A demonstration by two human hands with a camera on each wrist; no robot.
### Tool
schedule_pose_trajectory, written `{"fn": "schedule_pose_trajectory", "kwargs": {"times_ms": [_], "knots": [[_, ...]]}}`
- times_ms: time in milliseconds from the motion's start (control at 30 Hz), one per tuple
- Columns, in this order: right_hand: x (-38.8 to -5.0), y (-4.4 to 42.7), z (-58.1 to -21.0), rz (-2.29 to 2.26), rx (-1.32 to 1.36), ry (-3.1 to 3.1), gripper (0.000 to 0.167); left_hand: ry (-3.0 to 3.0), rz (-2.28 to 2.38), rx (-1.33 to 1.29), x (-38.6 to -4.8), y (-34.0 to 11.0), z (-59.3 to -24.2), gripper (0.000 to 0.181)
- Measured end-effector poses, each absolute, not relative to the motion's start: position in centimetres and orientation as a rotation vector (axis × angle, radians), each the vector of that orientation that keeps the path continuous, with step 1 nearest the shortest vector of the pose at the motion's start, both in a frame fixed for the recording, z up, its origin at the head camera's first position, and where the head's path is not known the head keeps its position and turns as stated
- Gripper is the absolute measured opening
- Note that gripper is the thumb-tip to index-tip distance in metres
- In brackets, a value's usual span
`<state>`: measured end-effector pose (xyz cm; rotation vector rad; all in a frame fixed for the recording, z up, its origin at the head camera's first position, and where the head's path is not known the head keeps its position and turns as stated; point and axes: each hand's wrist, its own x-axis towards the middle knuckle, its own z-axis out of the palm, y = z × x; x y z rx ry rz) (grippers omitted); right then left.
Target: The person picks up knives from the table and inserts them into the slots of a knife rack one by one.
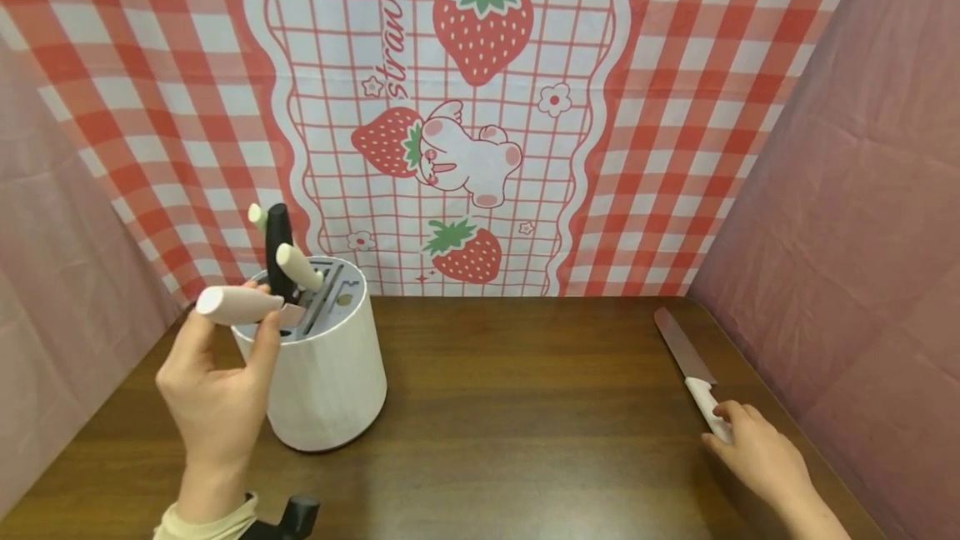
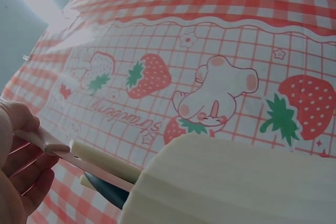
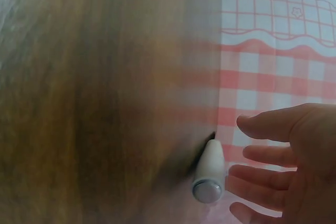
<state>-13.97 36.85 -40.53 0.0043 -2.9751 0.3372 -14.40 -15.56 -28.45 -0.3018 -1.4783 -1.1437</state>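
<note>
A knife with a pale pink handle [image 1: 243, 305] stands partly in the slots of a white round knife block [image 1: 333, 394]. My left hand [image 1: 213, 394] pinches that handle between thumb and fingers; in the left wrist view the pink blade [image 2: 100, 172] runs into the block. On the right, a knife with a white handle [image 1: 702, 400] and a broad blade [image 1: 678, 344] lies flat on the table. Beside its handle end is my right hand [image 1: 765, 457]. In the right wrist view its fingers [image 3: 262, 177] are spread, with a small gap to the handle [image 3: 210, 163].
In the block also stand a black handle [image 1: 278, 244] and cream handles [image 1: 297, 265]. The brown wooden table [image 1: 510, 407] ends at a strawberry-print checked cloth [image 1: 480, 157] behind. Pink cloth hangs at both sides.
</note>
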Motion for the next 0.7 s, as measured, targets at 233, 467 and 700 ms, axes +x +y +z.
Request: {"fn": "schedule_pose_trajectory", "kwargs": {"times_ms": [233, 467, 700], "knots": [[-14.3, 37.7, -41.0, 0.332, -0.010, -3.005, 0.048, -1.500, -1.113, -0.279, -14.4, -14.9, -28.1, 0.024], [-14.6, 38.5, -41.5, 0.371, -0.062, -3.026, 0.063, -1.535, -1.111, -0.256, -15.4, -15.3, -29.1, 0.025], [-14.7, 38.7, -41.9, 0.394, -0.069, -3.058, 0.065, -1.587, -1.080, -0.201, -16.2, -15.7, -30.2, 0.027]]}}
